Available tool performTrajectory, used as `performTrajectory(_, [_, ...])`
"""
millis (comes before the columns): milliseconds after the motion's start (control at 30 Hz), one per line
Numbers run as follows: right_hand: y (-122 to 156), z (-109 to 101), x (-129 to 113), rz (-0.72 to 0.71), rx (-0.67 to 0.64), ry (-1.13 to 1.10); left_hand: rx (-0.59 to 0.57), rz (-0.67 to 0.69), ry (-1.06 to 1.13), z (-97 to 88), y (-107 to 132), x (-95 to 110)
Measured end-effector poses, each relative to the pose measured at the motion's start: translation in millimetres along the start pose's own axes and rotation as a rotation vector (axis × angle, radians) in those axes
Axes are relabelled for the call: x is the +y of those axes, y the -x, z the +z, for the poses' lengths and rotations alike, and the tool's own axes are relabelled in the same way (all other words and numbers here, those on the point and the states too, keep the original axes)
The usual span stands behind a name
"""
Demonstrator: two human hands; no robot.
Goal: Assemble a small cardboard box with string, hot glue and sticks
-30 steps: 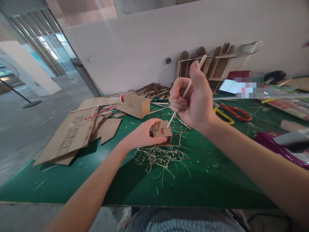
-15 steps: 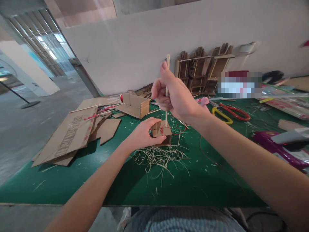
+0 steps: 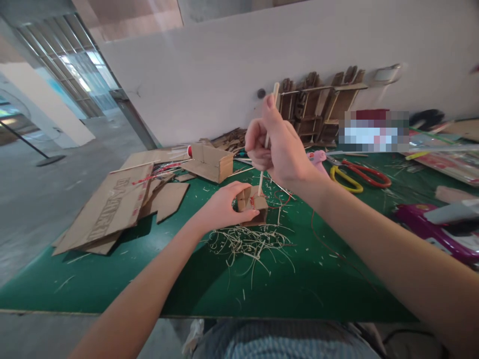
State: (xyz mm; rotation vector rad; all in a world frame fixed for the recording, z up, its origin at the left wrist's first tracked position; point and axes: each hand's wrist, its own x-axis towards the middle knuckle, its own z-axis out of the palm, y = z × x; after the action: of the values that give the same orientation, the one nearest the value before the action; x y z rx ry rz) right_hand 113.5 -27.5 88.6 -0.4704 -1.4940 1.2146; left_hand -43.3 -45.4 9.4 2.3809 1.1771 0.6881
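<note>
My left hand (image 3: pixel 224 209) grips a small cardboard box (image 3: pixel 258 203) between thumb and fingers, on the green tabletop (image 3: pixel 179 284). A bit of red wire (image 3: pixel 252 202) shows at the box's top. Above it, my right hand (image 3: pixel 275 142) is closed around a thin wooden stick (image 3: pixel 276 89), thumb along its upper part. The stick leans to the right, and its lower end meets the top of the box; whether it goes in, I cannot tell. A loose pile of pale curly shavings (image 3: pixel 250 244) lies just in front of the box.
Flat cardboard sheets (image 3: pixel 105 209) lie at left, and a folded cardboard piece (image 3: pixel 209 162) stands behind my left hand. Scissors with red and yellow handles (image 3: pixel 348 179), a pink glue gun (image 3: pixel 318 158) and a purple tool (image 3: pixel 430 224) are at right. Cardboard structures (image 3: pixel 318 109) lean against the wall.
My right hand has shifted slightly right, tilting the stick from nearly upright to a rightward lean. My left hand still holds the box in place.
</note>
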Motion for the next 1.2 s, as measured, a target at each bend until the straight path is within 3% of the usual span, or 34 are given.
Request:
performTrajectory(200, [2, -1, 3, -0.015, 0.021, 0.024, 0.007, -0.017, 0.007, 1.1, -1, -1])
performTrajectory(433, [2, 2, 4, -0.027, -0.056, 0.113, 0.006, -0.045, 0.006, 1.1, -1, 1])
performTrajectory(800, [3, -4, 51, 0.147, -0.056, 0.064, -0.008, -0.03, 0.043, 2.0, -4, -6])
performTrajectory(1200, [20, -11, 62, 0.057, -0.031, 0.164, -0.028, -0.078, 0.174, 2.2, -3, -1])
